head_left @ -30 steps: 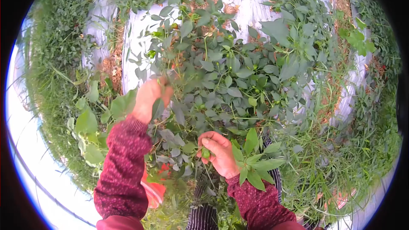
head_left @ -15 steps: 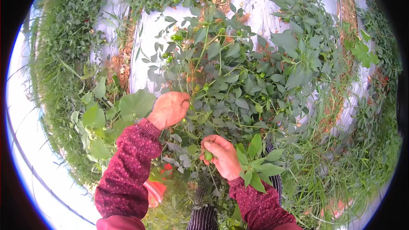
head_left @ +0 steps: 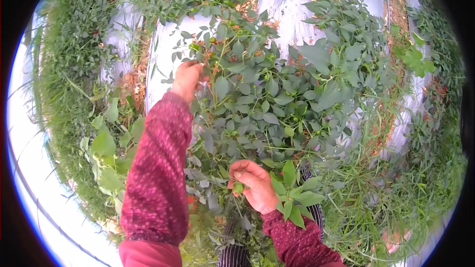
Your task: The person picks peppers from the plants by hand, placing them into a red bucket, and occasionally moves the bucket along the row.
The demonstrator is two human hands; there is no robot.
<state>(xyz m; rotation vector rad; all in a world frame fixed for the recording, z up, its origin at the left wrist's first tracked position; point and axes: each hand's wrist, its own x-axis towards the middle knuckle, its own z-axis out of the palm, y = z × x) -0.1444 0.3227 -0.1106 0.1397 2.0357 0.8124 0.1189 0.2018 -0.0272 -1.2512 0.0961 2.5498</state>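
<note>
My left hand (head_left: 186,80) reaches up to the left side of a leafy pepper plant (head_left: 272,89), its fingertips bent in among the stems; what they hold, if anything, is hidden. Nearer to my body, my right hand (head_left: 253,185) is curled round a small green pepper (head_left: 238,187), which shows between thumb and fingers. A sprig of bright green leaves (head_left: 295,199) overlaps my right wrist. Small green peppers also hang near the plant's top, just above my left hand.
Whitish plastic sheeting (head_left: 289,17) covers the soil behind the plant. Broad-leaved weeds (head_left: 104,144) grow at the left and tall grass (head_left: 356,202) at the lower right. Striped trouser legs (head_left: 234,254) show at the bottom edge.
My left hand has moved up and slightly left along the plant, with the arm stretched further. My right hand still holds the green pepper in nearly the same place.
</note>
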